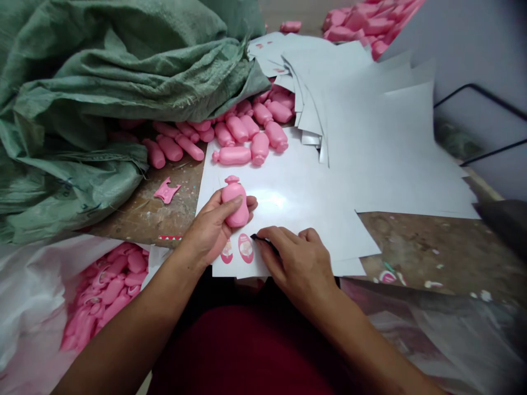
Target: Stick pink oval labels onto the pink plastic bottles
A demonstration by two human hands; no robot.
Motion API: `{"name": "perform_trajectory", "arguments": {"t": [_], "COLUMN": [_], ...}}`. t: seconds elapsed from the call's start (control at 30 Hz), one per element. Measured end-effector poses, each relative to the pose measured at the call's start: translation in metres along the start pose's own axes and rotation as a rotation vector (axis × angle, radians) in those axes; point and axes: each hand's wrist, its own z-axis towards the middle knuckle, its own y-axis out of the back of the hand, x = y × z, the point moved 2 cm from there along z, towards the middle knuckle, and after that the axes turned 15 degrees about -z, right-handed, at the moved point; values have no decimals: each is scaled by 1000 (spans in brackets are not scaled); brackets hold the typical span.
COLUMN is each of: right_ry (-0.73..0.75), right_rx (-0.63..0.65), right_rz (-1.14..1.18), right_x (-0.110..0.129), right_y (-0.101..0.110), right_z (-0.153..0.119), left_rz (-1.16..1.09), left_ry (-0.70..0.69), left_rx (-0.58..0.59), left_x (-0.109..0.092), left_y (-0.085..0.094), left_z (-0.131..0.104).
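Observation:
My left hand [214,219] is closed around a small pink plastic bottle [234,206], its narrow neck pointing away from me. In my right hand [298,260] is a thin dark pointed tool [263,240], mostly hidden by the fingers; its exact kind I cannot make out. The tip of that tool lies by the upper edge of an oval pink sticker [246,248] on a white sheet [296,219]. Another oval sticker [226,252] shows to the left, partly covered by my left hand.
Several pink bottles [233,156] lie beyond my hands, spilling from a green woven sack [164,82]. Stacked white sheets [370,137] fan out at the right. A bag of pink bottles [111,285] sits lower left. Pink scrap [167,191] and used stickers [387,276] lie on the table [415,236].

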Motion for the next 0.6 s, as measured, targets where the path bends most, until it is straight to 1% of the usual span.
{"name": "perform_trajectory", "arguments": {"t": [0.07,0.23,0.3,0.4,0.5,0.6], "right_ry": [-19,-107,-124,-109,-34,18], "right_rx": [19,193,236,259,285,340], "right_rz": [31,244,291,257,158,120], "right_x": [0,-9,-13,-16,-15,-15], "right_y": [-2,-5,-2,1,1,1], "right_z": [1,7,8,8,8,12], "left_rz": [4,9,3,1,9,23], "left_ry": [-5,-2,3,1,-12,-15], "left_rx": [5,13,7,-12,-23,-30], "left_x": [0,0,0,0,0,-1], "left_y": [-1,-2,-1,0,1,-1], "left_z": [0,0,0,1,1,1]}}
